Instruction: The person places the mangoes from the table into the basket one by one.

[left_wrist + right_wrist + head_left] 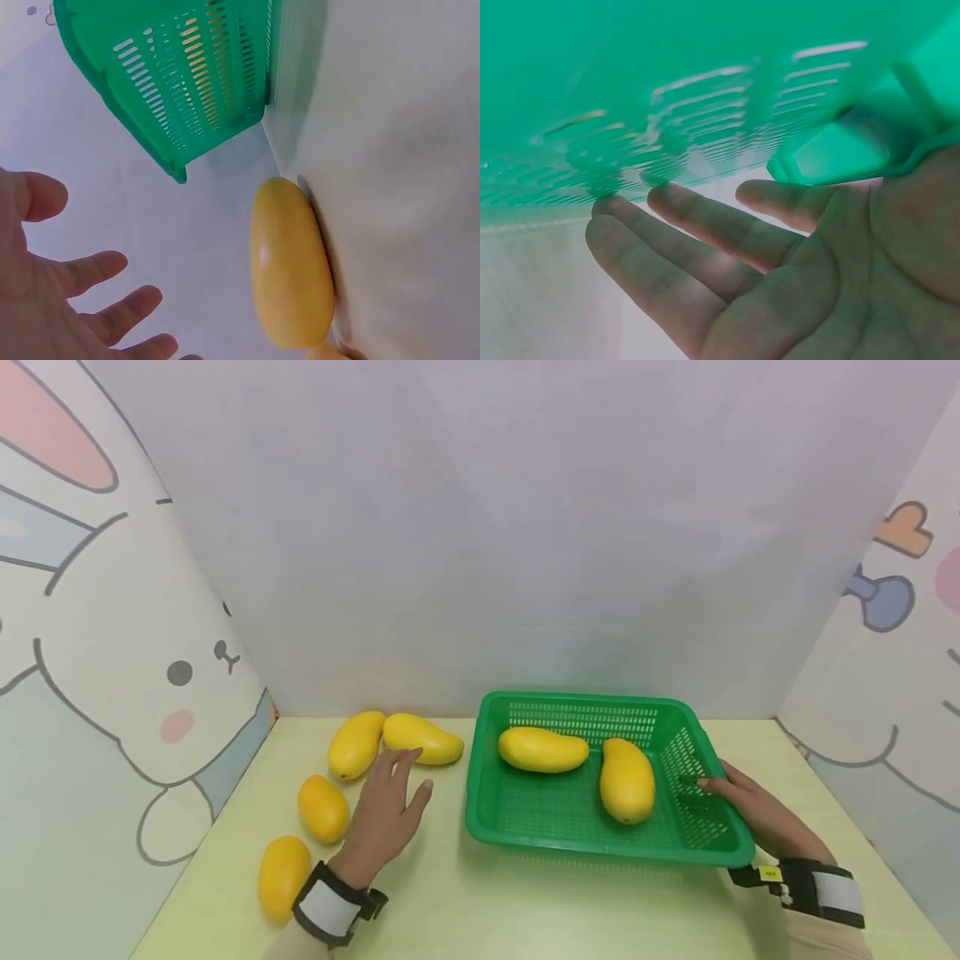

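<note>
A pale yellow-green tabletop (pixel 525 910) is seen from above, enclosed by a plain white back wall (pixel 510 527) and by side panels printed with cartoon figures, a rabbit face on the left panel (pixel 112 635).

On the right half of the table a green rectangular plastic basket with slotted walls (pixel 570 814) is set. Its right rim is gripped by the right hand (pixel 757 814): the thumb is laid over the edge, and in the right wrist view the fingers (pixel 697 232) are seen spread beneath the basket's underside. Whether the basket is raised off the table cannot be told. A black and white wrist strap (pixel 821 889) is worn on that arm.

Inside the basket two smooth yellow oval mangoes are held: one lying crosswise near the back wall (pixel 543 749), the other lying lengthwise toward the right side (pixel 627 779), the two close together.

The left hand (pixel 386 814) is stretched out flat above the table, left of the basket, its fingers relaxed and spread and grasping nothing. Its fingertips are just at the nearest loose mango (pixel 422 739), which lies against the back wall; contact cannot be confirmed. A second loose mango (pixel 356 744) touches that one on its left. Two smaller loose mangoes are placed nearer the front, one (pixel 323 808) just beside the left hand and one (pixel 283 877) beside the left wrist strap (pixel 333 906).
</note>
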Available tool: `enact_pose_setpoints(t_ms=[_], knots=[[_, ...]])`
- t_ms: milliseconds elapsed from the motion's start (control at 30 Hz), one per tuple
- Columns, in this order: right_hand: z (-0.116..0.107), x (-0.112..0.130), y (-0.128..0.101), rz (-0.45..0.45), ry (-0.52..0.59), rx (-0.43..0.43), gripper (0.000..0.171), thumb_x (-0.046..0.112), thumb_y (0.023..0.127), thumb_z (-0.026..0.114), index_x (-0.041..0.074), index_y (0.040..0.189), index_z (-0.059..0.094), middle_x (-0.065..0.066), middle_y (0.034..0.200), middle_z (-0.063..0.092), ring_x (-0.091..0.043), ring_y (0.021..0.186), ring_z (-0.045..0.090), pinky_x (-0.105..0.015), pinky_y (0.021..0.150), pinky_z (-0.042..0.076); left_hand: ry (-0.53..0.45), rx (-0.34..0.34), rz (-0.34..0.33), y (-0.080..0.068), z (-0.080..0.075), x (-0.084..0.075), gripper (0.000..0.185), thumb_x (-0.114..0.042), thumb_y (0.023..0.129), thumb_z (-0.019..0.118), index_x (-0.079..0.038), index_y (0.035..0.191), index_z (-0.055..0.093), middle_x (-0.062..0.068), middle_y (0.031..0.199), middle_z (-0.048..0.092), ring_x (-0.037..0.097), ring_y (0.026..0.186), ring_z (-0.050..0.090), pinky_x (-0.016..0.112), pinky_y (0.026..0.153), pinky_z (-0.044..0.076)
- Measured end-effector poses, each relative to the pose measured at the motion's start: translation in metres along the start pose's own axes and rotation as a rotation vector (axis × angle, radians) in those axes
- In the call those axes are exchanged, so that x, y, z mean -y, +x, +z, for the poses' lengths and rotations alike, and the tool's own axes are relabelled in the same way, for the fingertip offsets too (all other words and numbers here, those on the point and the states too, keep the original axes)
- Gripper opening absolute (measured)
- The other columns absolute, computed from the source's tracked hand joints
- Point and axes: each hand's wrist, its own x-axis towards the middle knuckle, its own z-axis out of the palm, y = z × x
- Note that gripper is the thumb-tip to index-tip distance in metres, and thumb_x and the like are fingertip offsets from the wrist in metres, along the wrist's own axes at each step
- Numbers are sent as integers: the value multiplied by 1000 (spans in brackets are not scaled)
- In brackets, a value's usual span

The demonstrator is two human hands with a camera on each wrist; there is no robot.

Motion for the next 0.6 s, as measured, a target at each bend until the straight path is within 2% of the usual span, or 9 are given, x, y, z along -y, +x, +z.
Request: enact_pose_setpoints(t_ms=[100, 200, 400, 600], knots=[[-1, 0, 0, -3, 2, 1, 74, 31, 111, 37, 5, 160, -12, -26, 129, 53, -30, 95, 70, -46, 78, 59, 127, -80, 32, -7, -6, 4, 48, -24, 98, 65, -2, 139, 55, 25, 138, 51, 49, 141, 32, 65, 109, 31], [0, 0, 2, -2, 1, 4, 75, 31, 111, 37, 4, 160, -12, -30, 133, 50, -29, 99, 69, -46, 80, 59, 201, -122, 17, -14, -15, 9, 50, -25, 94, 69, -1, 136, 57, 26, 135, 52, 50, 141, 31, 66, 109, 29], [2, -3, 4, 3, 3, 17, 76, 32, 111, 38, 4, 160, -12, -37, 141, 40, -29, 101, 68, -46, 81, 58, 273, -141, -70, -26, -37, 22, 61, -29, 91, 72, 1, 141, 52, 31, 138, 48, 54, 139, 29, 68, 108, 23], [0, -3, 3, -14, -15, 7, 76, 30, 110, 38, 2, 159, -13, -32, 134, 50, -29, 98, 70, -46, 80, 59, 299, -124, -132, -35, -49, 37, 70, -31, 92, 70, 4, 146, 41, 34, 136, 46, 56, 138, 27, 72, 107, 22]])
